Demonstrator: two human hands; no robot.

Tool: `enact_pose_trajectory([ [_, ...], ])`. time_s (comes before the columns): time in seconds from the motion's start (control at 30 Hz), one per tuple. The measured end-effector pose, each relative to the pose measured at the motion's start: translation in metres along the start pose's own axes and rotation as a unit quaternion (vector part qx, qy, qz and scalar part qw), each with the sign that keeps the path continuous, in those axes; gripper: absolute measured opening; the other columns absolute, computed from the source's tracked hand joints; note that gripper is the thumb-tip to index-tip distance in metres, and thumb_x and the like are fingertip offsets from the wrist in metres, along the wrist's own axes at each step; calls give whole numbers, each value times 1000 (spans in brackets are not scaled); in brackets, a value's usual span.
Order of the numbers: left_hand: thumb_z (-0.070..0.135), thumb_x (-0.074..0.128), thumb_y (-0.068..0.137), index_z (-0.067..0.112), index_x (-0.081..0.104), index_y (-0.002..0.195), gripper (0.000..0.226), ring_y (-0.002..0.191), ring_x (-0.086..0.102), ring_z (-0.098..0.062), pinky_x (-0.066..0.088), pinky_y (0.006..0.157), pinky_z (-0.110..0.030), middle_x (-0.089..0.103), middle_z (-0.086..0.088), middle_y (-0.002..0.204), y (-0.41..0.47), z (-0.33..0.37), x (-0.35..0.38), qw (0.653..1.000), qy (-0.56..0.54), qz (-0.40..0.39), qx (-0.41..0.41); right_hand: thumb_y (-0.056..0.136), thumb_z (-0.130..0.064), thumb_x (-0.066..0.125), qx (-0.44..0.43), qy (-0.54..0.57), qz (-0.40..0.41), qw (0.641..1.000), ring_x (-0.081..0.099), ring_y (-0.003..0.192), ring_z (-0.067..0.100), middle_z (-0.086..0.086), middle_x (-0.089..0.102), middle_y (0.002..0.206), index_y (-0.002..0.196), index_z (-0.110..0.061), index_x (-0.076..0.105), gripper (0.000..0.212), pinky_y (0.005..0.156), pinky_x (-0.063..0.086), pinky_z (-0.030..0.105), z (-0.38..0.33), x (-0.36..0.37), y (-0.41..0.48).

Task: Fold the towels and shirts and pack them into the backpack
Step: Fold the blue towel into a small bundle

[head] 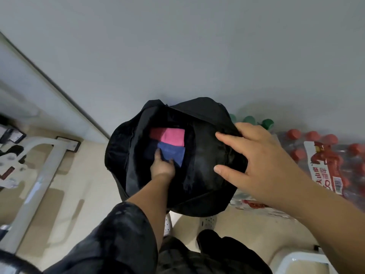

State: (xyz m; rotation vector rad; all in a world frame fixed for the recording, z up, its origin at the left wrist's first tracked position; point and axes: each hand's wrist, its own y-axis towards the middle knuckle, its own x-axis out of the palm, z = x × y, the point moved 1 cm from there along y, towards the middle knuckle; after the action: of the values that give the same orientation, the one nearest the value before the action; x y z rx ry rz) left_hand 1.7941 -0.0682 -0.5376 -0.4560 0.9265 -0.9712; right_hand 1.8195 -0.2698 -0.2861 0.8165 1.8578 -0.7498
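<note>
One black backpack [205,186] stands on the beige floor [79,186] against a pale wall [177,46], its main compartment open toward the camera. Two folded pieces show inside it: one pink cloth [171,134] lying farther in and one blue cloth [173,152] touching its near edge. A darker patch just left of the blue one is too dim to identify. Both hands are on the bag. The left hand [162,167] reaches down into the compartment and rests on the near left corner of the blue cloth, one digit stretched along its left edge. Shadow hides whether the other fingers pinch the fabric or only lie on it. The right hand [262,155] lies flat on the backpack's right side, index finger and thumb straight and spread apart on the black fabric, gripping nothing. Just right of the bag sits a shrink-wrapped pack of bottles: three green caps [249,120] show near the wall, and at least six red caps [312,135] lie beyond them, some covered by one red and white label [324,171]. Two white shoes [207,222] peek out beneath the bag's near edge. One white metal frame [39,175] stands on the floor at the left.
</note>
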Motion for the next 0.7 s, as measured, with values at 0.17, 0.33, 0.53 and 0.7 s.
enact_pose_trajectory([
  [0.17,26,48,97,27,47,144,47,121,49,-38,43,97,-40,50,-16,139,1,0,-10,913,354,43,200,87,-57,61,-4,11,8,1000,36,129,12,-8,46,137,146,-24,51,69,101,21,19,-1,0,-1],
  [0.33,47,40,100,34,5,159,70,153,-10,-35,6,119,-58,-11,-6,168,14,-11,0,806,537,-39,246,84,-58,55,4,5,15,1000,37,127,13,-7,46,137,146,-24,52,70,102,24,21,3,4,-2],
  [0.53,50,31,102,35,-14,157,72,149,-26,-35,-3,117,-66,-31,-5,162,18,-9,3,803,556,-113,180,88,-61,47,2,-5,30,1000,39,126,14,-8,46,136,145,-25,52,68,100,27,23,5,8,-4],
  [0.7,34,42,100,37,-5,159,76,154,-11,-31,4,119,-64,-16,-3,167,-9,15,-17,821,518,-129,201,91,-63,39,6,0,58,998,35,131,17,-5,43,142,144,-28,52,65,105,25,27,-1,13,-7],
])
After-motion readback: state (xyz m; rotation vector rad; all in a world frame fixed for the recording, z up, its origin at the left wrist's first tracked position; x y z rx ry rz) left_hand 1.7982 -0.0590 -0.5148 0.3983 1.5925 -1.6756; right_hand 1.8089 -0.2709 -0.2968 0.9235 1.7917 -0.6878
